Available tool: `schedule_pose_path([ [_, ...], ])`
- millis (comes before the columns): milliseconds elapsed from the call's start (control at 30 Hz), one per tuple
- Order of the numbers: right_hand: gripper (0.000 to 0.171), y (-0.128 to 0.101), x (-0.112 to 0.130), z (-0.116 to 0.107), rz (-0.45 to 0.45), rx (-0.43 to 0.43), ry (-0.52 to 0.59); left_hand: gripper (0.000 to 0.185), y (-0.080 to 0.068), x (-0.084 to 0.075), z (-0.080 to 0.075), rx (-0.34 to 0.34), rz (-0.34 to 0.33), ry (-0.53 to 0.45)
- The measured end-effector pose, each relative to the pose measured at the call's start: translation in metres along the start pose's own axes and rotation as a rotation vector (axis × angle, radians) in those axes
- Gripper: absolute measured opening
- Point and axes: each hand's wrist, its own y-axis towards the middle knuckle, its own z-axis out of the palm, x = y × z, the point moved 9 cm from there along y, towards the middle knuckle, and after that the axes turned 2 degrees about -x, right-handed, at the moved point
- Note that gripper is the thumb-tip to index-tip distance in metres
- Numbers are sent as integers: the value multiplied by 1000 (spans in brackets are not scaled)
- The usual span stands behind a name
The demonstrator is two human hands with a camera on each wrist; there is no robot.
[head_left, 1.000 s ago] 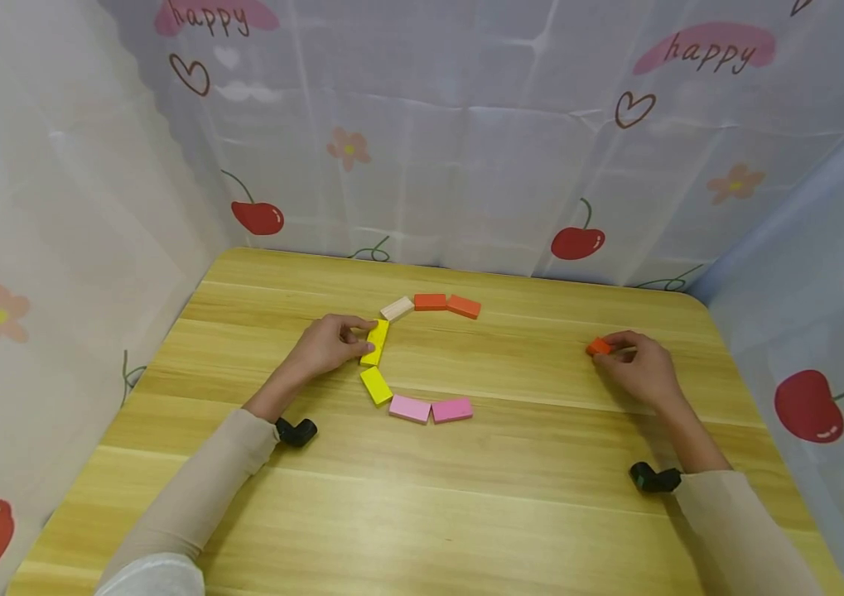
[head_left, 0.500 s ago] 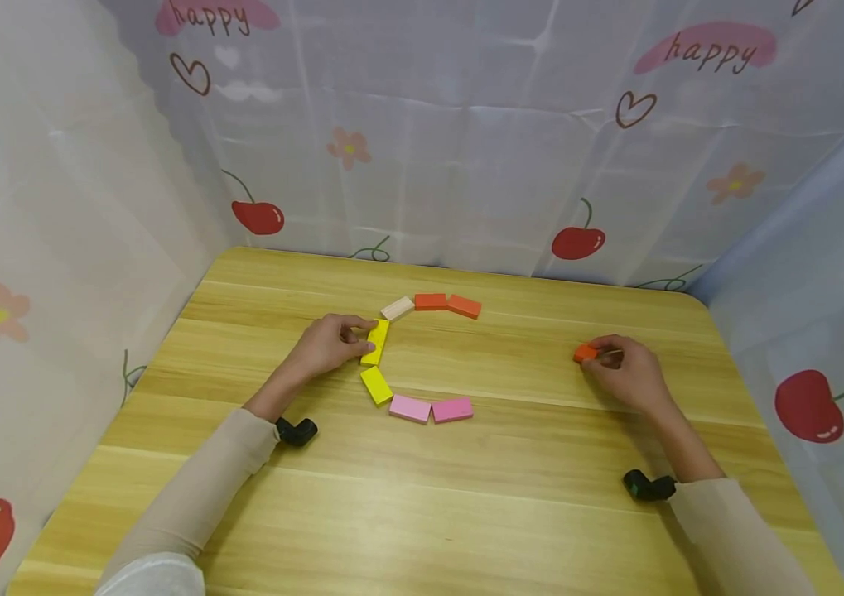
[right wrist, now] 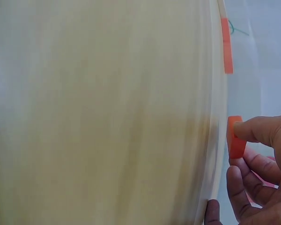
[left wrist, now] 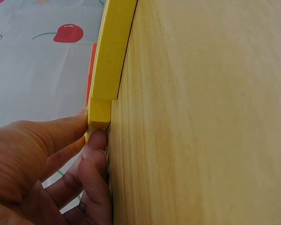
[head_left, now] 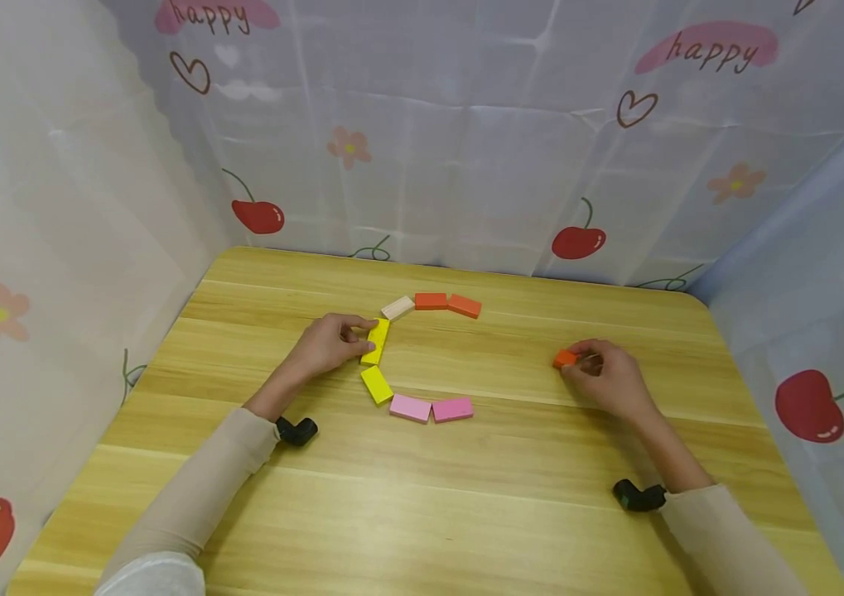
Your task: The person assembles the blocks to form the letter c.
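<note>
Fingers of the right hand (head_left: 608, 378) pinch an orange block (head_left: 564, 358); the left hand (head_left: 328, 343) pinches a yellow block (head_left: 376, 342).

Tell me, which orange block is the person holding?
The lone orange block, pinched by the right hand out on the table's right side. The other two orange blocks lie untouched in the curved row.

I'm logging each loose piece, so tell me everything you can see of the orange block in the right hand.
The orange block is a small flat rectangular piece, matte, apparently painted wood like the others. The right hand pinches it between thumb and fingers, at or just above the table; contact with the wood cannot be told. It sits apart, right of the curved row of blocks, touching none of them. Its far end is hidden by the fingers.
</note>
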Motion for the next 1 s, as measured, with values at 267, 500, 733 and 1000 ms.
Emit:
schedule_pose_path([
  [267,34,-6,15,15,-19,30,4,43,2,2,2,4,-9,-2],
  [500,33,-13,27,22,-25,39,2,43,3,1,2,0,-9,2],
  [733,34,-18,39,33,-25,73,13,44,2,1,3,3,-5,1],
  [1000,32,-21,51,42,-47,76,8,44,1,1,2,4,-12,-1],
])
